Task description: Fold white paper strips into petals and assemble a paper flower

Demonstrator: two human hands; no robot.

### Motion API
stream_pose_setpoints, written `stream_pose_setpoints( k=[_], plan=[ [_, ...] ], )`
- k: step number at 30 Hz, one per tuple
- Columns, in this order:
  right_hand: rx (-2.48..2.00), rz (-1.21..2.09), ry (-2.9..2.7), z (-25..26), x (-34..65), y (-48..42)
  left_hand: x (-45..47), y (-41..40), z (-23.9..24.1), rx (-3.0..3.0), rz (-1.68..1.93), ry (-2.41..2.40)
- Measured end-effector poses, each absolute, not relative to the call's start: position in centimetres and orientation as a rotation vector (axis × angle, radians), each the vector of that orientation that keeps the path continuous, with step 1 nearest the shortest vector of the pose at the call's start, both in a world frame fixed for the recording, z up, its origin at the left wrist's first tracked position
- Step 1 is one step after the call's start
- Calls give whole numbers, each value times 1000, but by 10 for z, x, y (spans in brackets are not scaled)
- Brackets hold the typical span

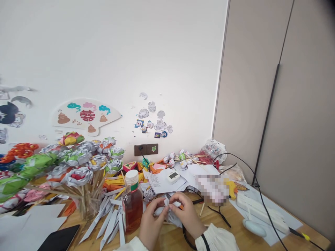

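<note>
My left hand (152,220) and my right hand (187,213) meet low in the middle of the view. Thumbs and fingertips of both pinch a small piece of folded white paper (166,202). Its exact shape is partly hidden by the fingers. More crumpled white paper (174,219) lies beneath my hands. Just left of my left hand stands a bottle of reddish-brown liquid (133,211) with a white cap. Folded white paper strips (111,221) are spread on the wooden table beside the bottle.
Paper flowers on sticks (78,157) fill a clear container (90,202) at the left. Behind my hands lie a white timer (173,176) and printed sheets (157,183). A power strip (263,212), black cables (270,218) and a yellow tool (231,190) occupy the right. A black tablet-like slab (60,238) lies front left.
</note>
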State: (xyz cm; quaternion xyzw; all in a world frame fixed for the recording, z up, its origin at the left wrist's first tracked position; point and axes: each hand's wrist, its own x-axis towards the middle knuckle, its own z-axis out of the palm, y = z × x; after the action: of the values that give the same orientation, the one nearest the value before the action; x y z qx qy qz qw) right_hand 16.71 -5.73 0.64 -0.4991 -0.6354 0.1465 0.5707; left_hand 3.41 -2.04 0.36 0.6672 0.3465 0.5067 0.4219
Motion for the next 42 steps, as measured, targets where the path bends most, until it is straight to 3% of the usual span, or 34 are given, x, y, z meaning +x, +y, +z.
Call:
stream_pose_setpoints(
  k=[14,30,35,42],
  plan=[
    [-1160,514,-1331,-8,178,-45,40,-7,-10,799,1172,684],
    [-1225,26,-1663,6,167,-59,37,-15,-7,1647,1223,840],
    [-1238,-32,-1643,9,168,-62,38,-13,-9,1575,1255,788],
    [-1358,56,-1308,-2,183,-51,44,-2,-26,1023,1089,669]
  ],
)
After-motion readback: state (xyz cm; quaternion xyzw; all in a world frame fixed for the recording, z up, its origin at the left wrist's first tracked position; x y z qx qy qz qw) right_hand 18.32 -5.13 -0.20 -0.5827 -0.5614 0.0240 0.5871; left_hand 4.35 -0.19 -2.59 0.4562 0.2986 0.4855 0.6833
